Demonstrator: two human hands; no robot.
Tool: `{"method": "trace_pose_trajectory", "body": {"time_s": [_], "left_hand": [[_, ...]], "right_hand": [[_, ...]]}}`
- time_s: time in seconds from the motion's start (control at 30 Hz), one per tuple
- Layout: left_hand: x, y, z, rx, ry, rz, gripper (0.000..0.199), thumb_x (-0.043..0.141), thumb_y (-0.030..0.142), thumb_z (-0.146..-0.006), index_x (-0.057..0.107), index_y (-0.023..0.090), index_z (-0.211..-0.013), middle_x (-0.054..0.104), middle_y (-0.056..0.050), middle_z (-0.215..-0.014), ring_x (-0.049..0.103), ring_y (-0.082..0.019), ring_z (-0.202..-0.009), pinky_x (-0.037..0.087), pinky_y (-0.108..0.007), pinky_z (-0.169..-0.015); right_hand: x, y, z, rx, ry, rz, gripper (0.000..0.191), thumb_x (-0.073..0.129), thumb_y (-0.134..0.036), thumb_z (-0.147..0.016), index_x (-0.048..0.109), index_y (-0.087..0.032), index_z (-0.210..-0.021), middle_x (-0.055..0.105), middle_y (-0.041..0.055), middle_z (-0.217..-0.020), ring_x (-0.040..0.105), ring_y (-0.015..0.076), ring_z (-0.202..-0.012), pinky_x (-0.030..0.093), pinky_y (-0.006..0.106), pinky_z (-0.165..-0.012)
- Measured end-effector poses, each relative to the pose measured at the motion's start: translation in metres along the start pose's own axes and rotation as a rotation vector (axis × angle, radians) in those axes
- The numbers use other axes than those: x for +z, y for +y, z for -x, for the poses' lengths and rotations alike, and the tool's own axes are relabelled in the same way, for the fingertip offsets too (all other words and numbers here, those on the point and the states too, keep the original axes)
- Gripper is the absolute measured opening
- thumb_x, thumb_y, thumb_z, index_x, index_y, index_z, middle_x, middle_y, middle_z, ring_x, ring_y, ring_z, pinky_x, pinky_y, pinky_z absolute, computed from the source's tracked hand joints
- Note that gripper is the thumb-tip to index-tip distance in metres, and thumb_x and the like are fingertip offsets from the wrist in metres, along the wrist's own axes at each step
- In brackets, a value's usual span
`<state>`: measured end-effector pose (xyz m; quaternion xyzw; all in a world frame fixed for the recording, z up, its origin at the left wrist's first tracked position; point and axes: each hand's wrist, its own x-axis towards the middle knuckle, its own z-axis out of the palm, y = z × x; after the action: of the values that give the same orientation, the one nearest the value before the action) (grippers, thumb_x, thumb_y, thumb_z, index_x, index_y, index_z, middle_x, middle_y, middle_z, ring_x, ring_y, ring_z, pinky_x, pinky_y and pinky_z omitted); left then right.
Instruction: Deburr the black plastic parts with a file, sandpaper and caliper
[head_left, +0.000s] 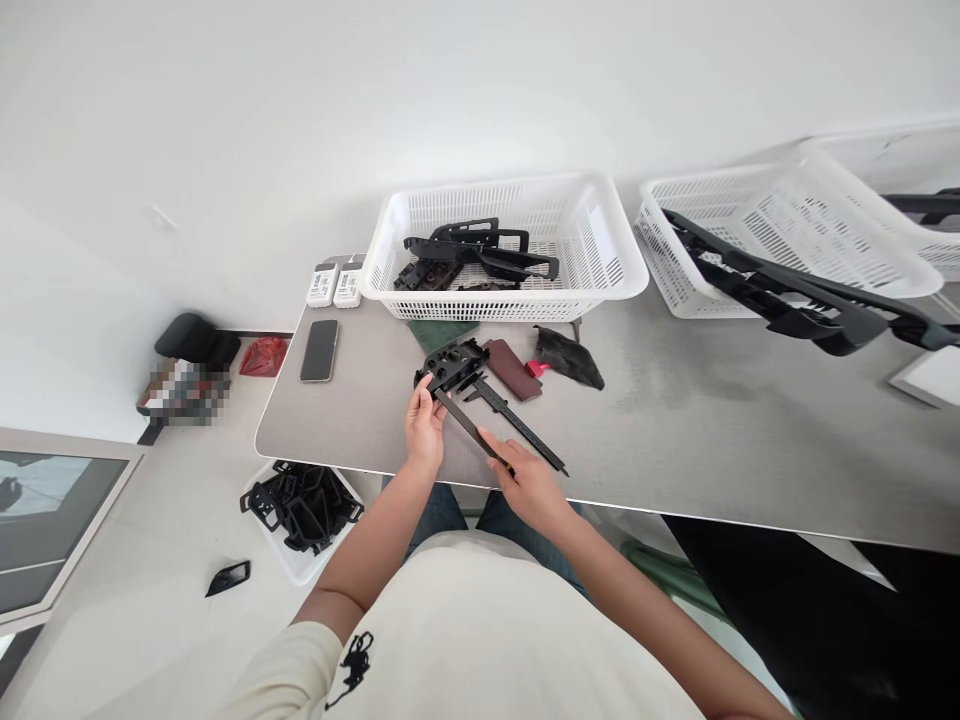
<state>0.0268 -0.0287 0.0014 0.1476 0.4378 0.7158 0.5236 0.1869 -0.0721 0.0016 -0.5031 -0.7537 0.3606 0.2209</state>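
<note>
My left hand (425, 425) grips the lower left end of a black plastic part (452, 366) over the grey table. My right hand (525, 480) is closed round the handle of a long flat file (465, 418), whose far end meets the part near my left fingers. Just right of the file, a black caliper (521, 425) lies slanting on the table. A dark red block (514, 369) sits beyond it, beside a crumpled black cloth or bag (570, 357) with a small red item (535, 368) at its edge. Behind the part is a dark green sheet (441, 334).
A white basket (504, 308) with black parts stands behind; more baskets (679, 285) with long black parts are at right. A phone (320, 351) and two white boxes (335, 285) lie at left. Below the table's left edge is a bin (300, 565) of black frames.
</note>
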Motion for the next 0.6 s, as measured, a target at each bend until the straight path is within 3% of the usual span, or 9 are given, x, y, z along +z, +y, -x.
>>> {"method": "trace_pose_trajectory", "body": {"time_s": [0.3,0.6], "left_hand": [[-0.0014,-0.0028,-0.0005,-0.009,0.013,0.009,0.035,0.071,0.044,-0.072,0.069,0.025,-0.101,0.069,-0.004,-0.104,0.064,-0.015,-0.092,0.047,-0.031,-0.090],[0.0008,-0.0015,-0.0001,-0.003,0.031,-0.019,0.033,0.070,0.045,-0.073,0.069,0.025,-0.098,0.068,-0.004,-0.102,0.063,-0.015,-0.091,0.046,-0.031,-0.090]], "right_hand": [[-0.0011,0.0000,-0.0001,0.042,-0.016,-0.016,0.048,0.031,-0.031,-0.094,0.049,-0.018,-0.137,0.052,0.0051,-0.076,0.051,0.0193,-0.063,0.046,0.033,-0.058],[0.0011,0.0025,-0.0024,0.007,-0.002,-0.001,0.047,0.032,-0.029,-0.093,0.051,-0.019,-0.134,0.052,0.0045,-0.075,0.052,0.0189,-0.063,0.046,0.033,-0.059]]}}
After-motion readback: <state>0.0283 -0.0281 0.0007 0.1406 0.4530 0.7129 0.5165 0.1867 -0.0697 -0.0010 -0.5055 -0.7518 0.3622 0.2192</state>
